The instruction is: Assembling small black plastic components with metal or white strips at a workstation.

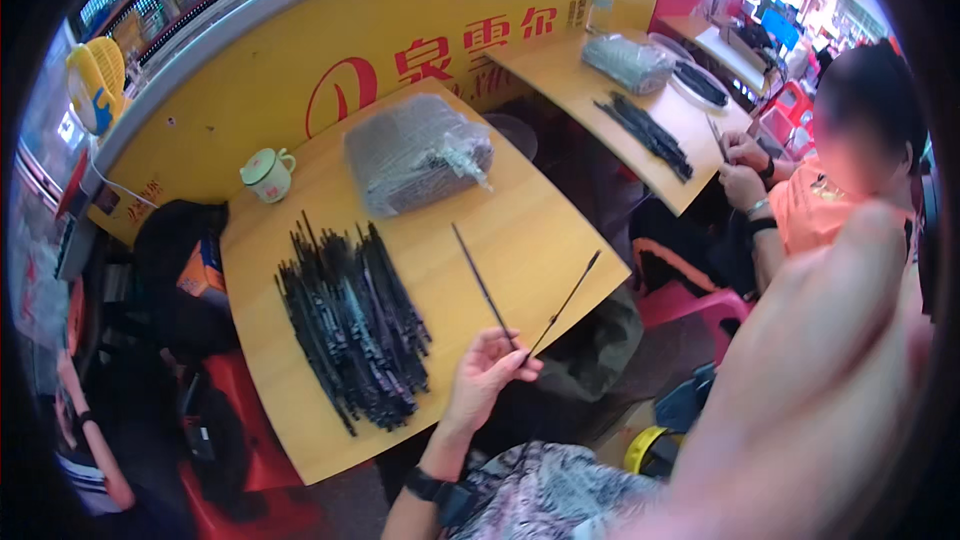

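Blurred right arm | right hand unseen | left hand pinching thin black sticks

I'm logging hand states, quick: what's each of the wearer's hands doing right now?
Left hand: closed, pinching thin black sticks between thumb and fingers.
Right hand: out of view, so its state cannot be told.

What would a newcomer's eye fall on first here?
Probably the thick spread of black sticks on the near wooden table, just left of the person's left hand, which pinches what look like two thin dark sticks. Then the bulky plastic-wrapped package farther back on that table, and the bright yellow panel behind it.
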### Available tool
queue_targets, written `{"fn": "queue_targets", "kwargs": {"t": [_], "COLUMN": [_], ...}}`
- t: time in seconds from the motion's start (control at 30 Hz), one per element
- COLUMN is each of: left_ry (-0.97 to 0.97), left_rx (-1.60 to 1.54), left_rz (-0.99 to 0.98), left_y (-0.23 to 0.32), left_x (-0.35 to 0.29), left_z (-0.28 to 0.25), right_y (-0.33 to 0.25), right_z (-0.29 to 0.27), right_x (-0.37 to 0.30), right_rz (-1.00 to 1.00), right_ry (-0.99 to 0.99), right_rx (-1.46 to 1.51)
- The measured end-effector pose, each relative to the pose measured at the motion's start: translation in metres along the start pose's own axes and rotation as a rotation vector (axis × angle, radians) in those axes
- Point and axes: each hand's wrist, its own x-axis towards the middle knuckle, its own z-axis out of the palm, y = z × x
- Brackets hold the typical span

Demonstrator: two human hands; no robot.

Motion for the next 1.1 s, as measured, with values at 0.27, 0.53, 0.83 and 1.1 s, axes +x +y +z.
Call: {"fn": "queue_targets", "kwargs": {"t": [0.27, 0.53, 0.83, 1.1], "left_ry": [0.01, -0.001, 0.008, -0.026], "left_rx": [0.007, -0.008, 0.086, 0.058], "left_rz": [-0.036, -0.021, -0.067, -0.057], "left_y": [0.014, 0.007, 0.015, 0.004], "left_x": [0.0, 0.013, -0.012, -0.004], "left_z": [0.001, 0.011, 0.008, 0.006], "right_y": [-0.019, 0.008, -0.013, -0.011], "right_z": [0.126, 0.139, 0.269, 0.298], "right_x": [0.095, 0.036, 0.029, -0.002], "right_rz": [-0.073, -0.172, -0.418, -0.694], "right_ry": [0.178, 0.3, 0.393, 0.655], "right_rx": [0.078, 0.107, -0.13, -0.167]}}
